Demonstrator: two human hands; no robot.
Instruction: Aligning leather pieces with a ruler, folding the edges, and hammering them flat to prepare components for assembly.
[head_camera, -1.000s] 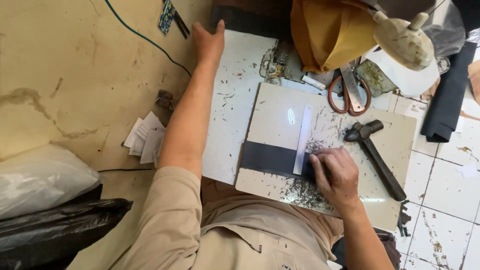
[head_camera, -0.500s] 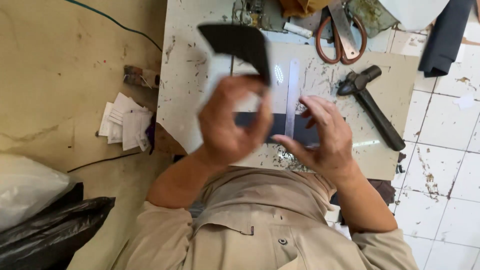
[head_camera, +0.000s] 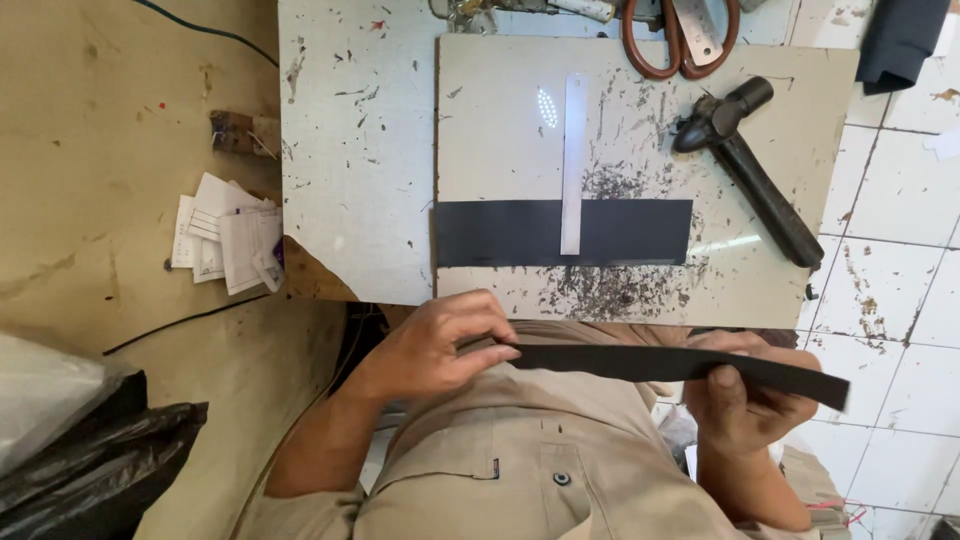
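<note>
Now both hands (head_camera: 440, 345) on black strip (head_camera: 660, 365).

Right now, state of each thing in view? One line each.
Left hand: pinching one end of the strip.
Right hand: gripping the strip near its other end.
Strip: black, held level between both hands, off the board.
Black sheet: flat on the board.
Ruler: lying across the sheet.
Hammer: lying on the board.
Scissors: lying at the board's far edge, partly cropped.
</note>
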